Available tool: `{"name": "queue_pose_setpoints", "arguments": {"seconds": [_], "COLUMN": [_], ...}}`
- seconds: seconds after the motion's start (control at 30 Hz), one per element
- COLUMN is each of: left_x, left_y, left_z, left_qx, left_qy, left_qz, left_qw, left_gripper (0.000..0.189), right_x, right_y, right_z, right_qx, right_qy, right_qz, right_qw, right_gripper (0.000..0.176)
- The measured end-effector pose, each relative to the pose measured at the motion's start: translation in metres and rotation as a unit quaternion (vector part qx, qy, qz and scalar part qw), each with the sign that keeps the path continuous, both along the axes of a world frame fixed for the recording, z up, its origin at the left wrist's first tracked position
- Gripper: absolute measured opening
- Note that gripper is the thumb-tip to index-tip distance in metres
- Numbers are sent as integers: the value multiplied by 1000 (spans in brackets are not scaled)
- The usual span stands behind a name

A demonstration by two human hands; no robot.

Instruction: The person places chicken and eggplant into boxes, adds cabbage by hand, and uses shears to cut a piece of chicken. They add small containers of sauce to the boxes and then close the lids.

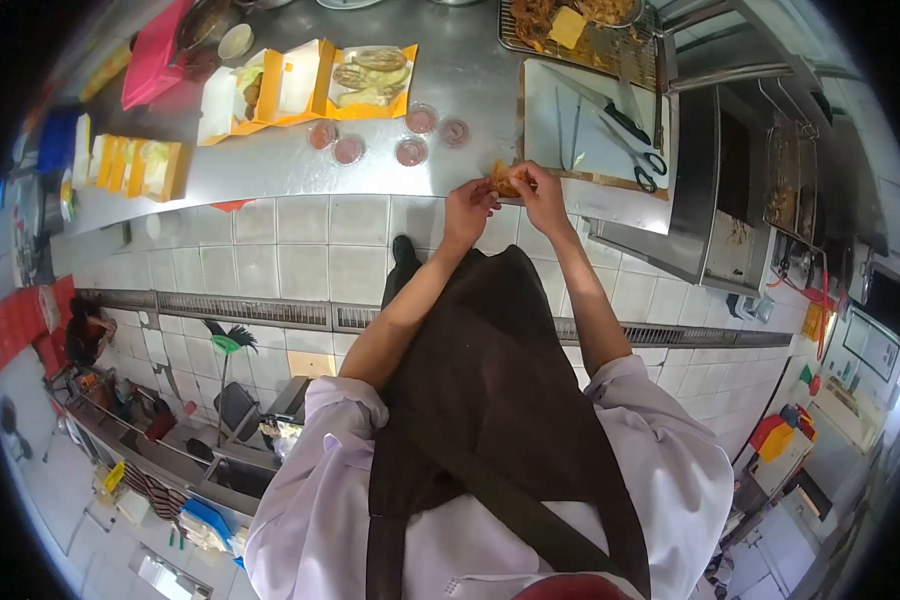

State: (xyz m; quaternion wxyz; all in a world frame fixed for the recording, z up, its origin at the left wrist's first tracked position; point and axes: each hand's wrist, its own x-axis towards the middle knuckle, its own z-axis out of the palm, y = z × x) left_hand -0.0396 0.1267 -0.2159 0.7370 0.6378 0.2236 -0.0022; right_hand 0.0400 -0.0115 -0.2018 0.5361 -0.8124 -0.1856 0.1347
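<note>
At the front edge of the steel counter, my left hand (473, 208) and my right hand (540, 198) are close together, fingers closed. Between them they pinch a small orange-brown piece of fried food (502, 180); its exact kind cannot be made out. To their right lies a white cutting board (592, 140) bearing a knife (602, 102), a pair of scissors (638, 150) and a thin metal tool (577, 130). Left of my hands stand several small clear cups of reddish sauce (411, 151). Beyond these, open yellow takeaway boxes (292, 90) hold food, one with grilled-looking slices (372, 75).
A wire rack tray (530, 45) with fried pieces and a yellow slice (568, 28) is at the back right. More yellow boxes (135, 167) and a pink container (155, 55) stand at the left. Another person (88, 330) is far left, beyond the floor drain (240, 308).
</note>
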Motion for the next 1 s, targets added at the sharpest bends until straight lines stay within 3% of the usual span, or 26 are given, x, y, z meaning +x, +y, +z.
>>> {"name": "queue_pose_setpoints", "arguments": {"seconds": [0.07,0.3,0.47,0.53,1.0], "left_x": [6,47,70,74,81], "left_y": [3,8,6,5,2], "left_z": [-2,-1,-10,-11,7], "left_qx": [10,36,23,32,65], "left_qy": [2,-9,10,14,20], "left_qz": [-15,-16,22,21,19], "left_qw": [1000,999,999,999,997], "left_gripper": [27,25,23,23,20], "right_x": [2,42,70,76,88], "right_y": [0,10,21,24,31], "right_z": [1,12,0,-3,15], "right_qx": [24,-51,-68,-106,-213], "right_qy": [-14,4,6,-43,-41], "right_qz": [-13,-31,-45,-41,-39], "right_qw": [1000,998,997,993,975], "right_gripper": [13,13,8,10,18]}}
